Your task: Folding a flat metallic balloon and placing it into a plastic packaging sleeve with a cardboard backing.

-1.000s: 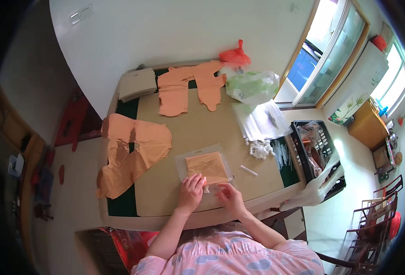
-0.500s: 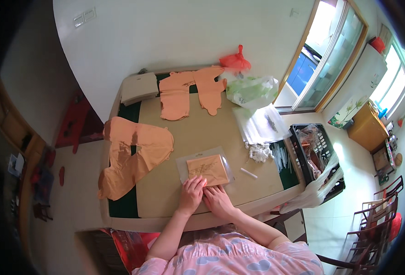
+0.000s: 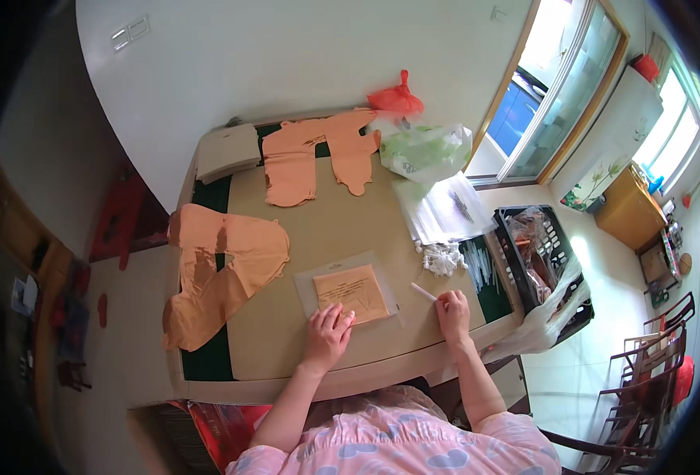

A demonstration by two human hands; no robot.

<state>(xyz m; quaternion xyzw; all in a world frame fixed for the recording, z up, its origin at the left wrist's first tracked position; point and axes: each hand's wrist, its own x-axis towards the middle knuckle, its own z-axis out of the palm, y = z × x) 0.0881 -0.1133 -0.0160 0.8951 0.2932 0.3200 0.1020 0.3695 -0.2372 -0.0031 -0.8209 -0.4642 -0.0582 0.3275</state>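
Note:
Under the fingers of my left hand (image 3: 330, 336) lies a folded rose-gold foil packet (image 3: 362, 289) with printed lines, set on a clear plastic sleeve (image 3: 307, 294). Those fingers are stretched out and press on its near left edge. My right hand (image 3: 452, 318) is farther right on the table, its fingers closed on the near end of a thin white straw (image 3: 422, 291). Most of the straw sticks out to the left of my fingertips. Flat rose-gold foil balloons (image 3: 259, 253) spread over the left side, and more foil balloons (image 3: 291, 170) lie at the back.
Beige sheets (image 3: 229, 153) are stacked at the back left. Toward the right are a green-white plastic bag (image 3: 425, 152), clear sleeves (image 3: 445, 210), a white string bundle (image 3: 443, 259) and several straws (image 3: 481, 267). A black crate (image 3: 516, 277) stands beside the table's right edge.
My right hand has left the packet's near edge and moved right to the straw, closing on its end. My left hand stays on the packet. The whole view has shifted slightly.

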